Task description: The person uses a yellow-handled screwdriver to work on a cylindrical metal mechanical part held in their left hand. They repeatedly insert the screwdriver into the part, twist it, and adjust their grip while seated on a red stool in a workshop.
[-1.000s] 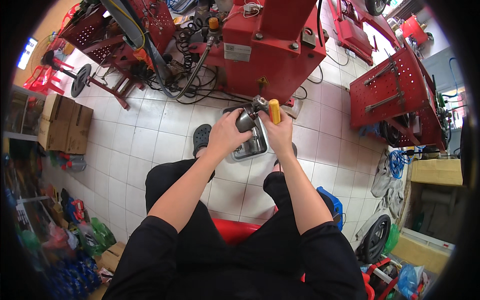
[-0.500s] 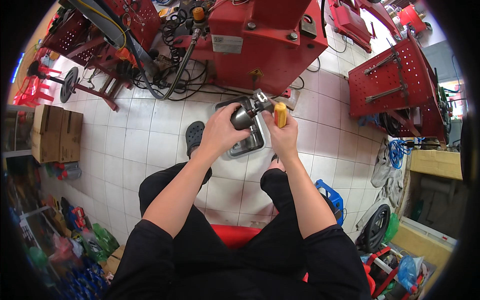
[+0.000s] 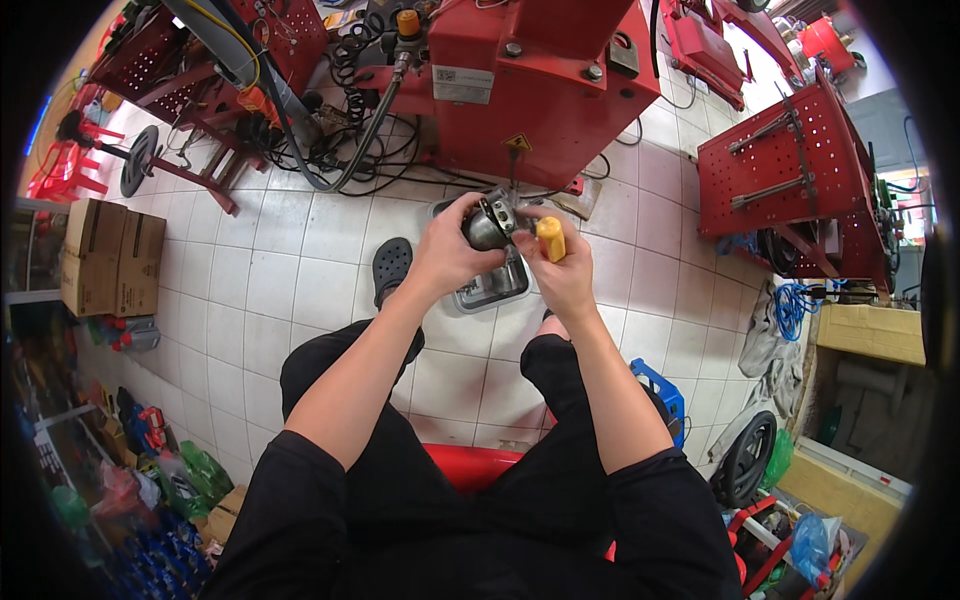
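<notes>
My left hand [image 3: 445,250] is wrapped around a rounded, silver-grey metal cylinder part [image 3: 486,232] with a fitting at its top end. My right hand [image 3: 568,278] grips a screwdriver by its yellow handle [image 3: 551,240], close against the right side of the part. The screwdriver's tip is hidden, so I cannot tell whether it touches the metal. Under both hands, a grey rectangular tray [image 3: 503,299] rests on the tiled floor with shiny metal pieces inside, partly covered by my hands.
A big red machine [image 3: 540,115] stands just beyond the tray, with black cables [image 3: 385,160] along its left side. At the right is a red perforated cart [image 3: 745,185]; a blue case [image 3: 660,395] sits beside my right leg. Cardboard boxes [image 3: 105,260] are at the left.
The metal part has turned, bringing its fitting end up toward me. My right hand has tilted the screwdriver, so its handle end points more toward me.
</notes>
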Demonstrator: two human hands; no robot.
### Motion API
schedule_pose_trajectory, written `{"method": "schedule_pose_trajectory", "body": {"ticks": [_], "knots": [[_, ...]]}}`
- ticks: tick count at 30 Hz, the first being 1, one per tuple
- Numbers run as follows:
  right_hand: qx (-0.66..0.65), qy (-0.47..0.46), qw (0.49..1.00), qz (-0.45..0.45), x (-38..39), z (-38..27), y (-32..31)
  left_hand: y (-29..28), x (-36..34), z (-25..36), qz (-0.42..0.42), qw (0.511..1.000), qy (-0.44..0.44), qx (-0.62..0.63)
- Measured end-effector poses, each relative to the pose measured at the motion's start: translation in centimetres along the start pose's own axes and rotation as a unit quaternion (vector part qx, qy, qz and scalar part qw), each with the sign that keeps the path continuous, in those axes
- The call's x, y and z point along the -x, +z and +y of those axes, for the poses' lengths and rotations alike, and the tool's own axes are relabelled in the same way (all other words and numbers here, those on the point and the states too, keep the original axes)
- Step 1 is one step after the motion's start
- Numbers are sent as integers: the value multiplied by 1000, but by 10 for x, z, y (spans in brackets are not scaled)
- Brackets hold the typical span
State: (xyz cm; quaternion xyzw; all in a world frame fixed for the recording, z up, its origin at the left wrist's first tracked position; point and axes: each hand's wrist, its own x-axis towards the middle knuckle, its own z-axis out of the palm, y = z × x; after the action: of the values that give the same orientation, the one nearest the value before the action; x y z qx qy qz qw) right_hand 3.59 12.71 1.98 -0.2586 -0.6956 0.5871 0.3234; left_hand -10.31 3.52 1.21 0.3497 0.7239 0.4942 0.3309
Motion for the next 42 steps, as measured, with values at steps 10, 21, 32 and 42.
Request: {"method": "schedule_pose_trajectory", "body": {"ticks": [10,21,32,42], "knots": [[73,-30,995,-57,0,-9,-8,-6,7,23,10,997,21,-67],[78,-54,992,-87,4,-21,-5,-25,1,10,-66,997,31,28],[-29,42,996,-69,-9,-18,-15,-11,9,28,-31,988,107,-105],[95,166,981,-29,-8,-17,-9,-1,12,24,53,959,196,-198]]}}
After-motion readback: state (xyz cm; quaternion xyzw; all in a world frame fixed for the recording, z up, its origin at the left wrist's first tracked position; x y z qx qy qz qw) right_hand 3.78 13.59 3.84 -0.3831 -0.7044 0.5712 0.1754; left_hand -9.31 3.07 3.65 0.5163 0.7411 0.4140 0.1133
